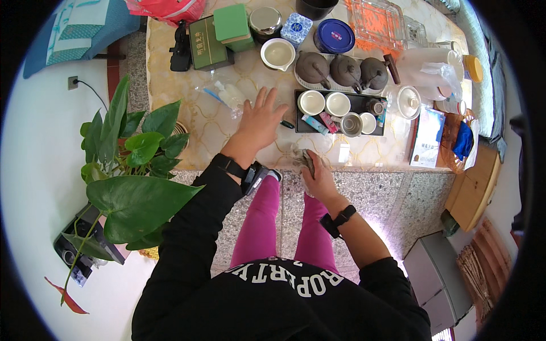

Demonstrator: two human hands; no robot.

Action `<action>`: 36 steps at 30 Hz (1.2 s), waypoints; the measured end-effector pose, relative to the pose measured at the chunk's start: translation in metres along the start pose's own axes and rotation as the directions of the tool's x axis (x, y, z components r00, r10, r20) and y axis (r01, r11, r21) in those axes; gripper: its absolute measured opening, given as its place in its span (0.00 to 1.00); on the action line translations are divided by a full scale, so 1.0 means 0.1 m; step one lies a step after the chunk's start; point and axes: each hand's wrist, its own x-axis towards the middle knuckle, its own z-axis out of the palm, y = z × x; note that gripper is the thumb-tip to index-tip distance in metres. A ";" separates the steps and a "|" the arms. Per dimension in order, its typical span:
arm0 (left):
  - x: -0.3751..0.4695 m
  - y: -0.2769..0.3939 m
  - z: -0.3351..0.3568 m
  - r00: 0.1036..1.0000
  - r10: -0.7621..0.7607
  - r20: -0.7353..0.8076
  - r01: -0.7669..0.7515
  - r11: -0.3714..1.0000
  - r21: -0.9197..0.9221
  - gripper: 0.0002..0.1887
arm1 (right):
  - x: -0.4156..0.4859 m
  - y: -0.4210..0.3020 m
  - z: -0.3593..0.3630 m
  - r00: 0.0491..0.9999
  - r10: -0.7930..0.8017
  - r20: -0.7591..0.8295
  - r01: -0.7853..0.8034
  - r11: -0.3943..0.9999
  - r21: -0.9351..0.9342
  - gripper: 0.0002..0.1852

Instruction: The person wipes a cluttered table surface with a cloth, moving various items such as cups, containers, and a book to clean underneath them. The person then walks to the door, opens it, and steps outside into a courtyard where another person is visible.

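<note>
My left hand [258, 121] hovers over or rests on the patterned tablecloth [213, 147], fingers spread and holding nothing. Beyond its fingertips lies a clear plastic bag [231, 97] with pale contents and a blue strip. A dark pen-like object [287, 124] pokes out just right of the hand. At the table's near edge, my right hand [319, 175] grips a crumpled greyish cloth [303, 158]. Ahead of that hand sits a black tray [303, 123] bearing white cups [338, 104], a small metal cup [351, 125] and two small tubes or packets [315, 124].
Three dark clay teapots [346, 71] stand on a white ribbed tray behind the black one. Further back are a spouted white bowl [277, 54], a green box [233, 25] and a blue round tin [334, 36]. A book [428, 136] lies right; a potted plant [145, 149] rises left.
</note>
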 end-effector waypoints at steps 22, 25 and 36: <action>-0.63 -0.87 0.15 0.946 -0.316 -0.072 0.291 0.926 -0.239 0.38 | 1.41 -0.92 0.57 0.873 -0.431 -0.227 0.294 0.838 -0.459 0.36; -0.64 -0.93 0.19 0.944 -0.316 -0.090 0.285 0.924 -0.257 0.39 | 1.76 -0.91 0.75 0.883 -0.453 -0.122 0.280 0.718 -0.637 0.34; -0.61 -0.93 0.13 0.927 -0.375 -0.009 0.355 0.885 -0.303 0.41 | 0.55 -0.45 1.22 0.920 -0.374 0.117 0.350 0.646 -0.678 0.30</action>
